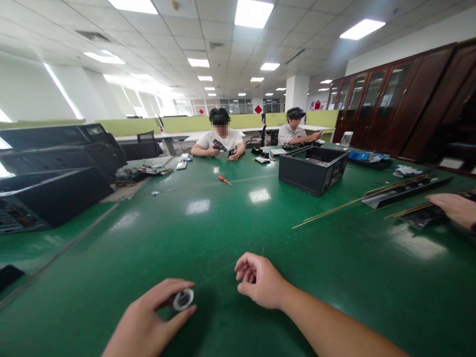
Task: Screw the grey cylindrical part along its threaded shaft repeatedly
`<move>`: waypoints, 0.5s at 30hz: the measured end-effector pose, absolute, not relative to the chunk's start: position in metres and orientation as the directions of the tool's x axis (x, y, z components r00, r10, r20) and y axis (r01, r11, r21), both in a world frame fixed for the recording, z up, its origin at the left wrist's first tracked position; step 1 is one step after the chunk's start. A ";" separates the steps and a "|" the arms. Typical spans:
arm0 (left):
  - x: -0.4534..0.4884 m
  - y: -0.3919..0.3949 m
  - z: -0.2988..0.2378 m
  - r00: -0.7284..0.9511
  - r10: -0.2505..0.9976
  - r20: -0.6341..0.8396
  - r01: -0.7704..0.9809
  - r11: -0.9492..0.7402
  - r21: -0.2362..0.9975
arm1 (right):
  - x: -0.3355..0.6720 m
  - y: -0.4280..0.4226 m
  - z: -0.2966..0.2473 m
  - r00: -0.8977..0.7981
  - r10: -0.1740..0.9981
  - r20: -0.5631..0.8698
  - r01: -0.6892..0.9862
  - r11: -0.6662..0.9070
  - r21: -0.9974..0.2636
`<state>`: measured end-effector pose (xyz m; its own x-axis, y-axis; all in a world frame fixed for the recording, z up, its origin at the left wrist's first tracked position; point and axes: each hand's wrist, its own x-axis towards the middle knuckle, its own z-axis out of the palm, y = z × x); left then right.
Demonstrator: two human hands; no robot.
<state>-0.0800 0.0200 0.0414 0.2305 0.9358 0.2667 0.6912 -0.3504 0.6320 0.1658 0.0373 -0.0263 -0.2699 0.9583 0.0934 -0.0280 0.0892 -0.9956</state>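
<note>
My left hand [159, 315] is low in the picture, thumb and fingers closed around a small round thing with a white rim [183, 299]. Its middle looks dark and hollow; its kind does not show. To the right, my right hand [260, 281] hovers over the green table [208, 238] with loosely curled fingers and the thumb apart from them. Nothing shows between those fingers. A gap of bare tabletop separates the two hands.
An orange screwdriver [225, 180] lies farther off. Beyond it sits a person holding a power drill [219, 145]. A black computer case [297, 173] stands right of centre, near thin long sticks [334, 206]. Another person's hand [453, 207] reaches in at right. More cases [55, 198] stand left.
</note>
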 end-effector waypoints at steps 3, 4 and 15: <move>-0.041 0.046 0.033 0.441 0.887 0.136 0.659 -0.423 0.622 | 0.170 0.040 -0.027 -0.195 0.960 0.199 0.173 0.233 -0.957; -0.029 0.052 0.029 0.474 0.872 0.126 0.629 -0.435 0.644 | 0.171 0.040 -0.028 -0.184 0.956 0.229 0.224 0.267 -0.937; -0.017 0.059 0.002 0.551 0.832 0.061 0.513 -0.395 0.762 | 0.173 0.034 -0.028 -0.202 0.936 0.288 0.424 0.349 -0.836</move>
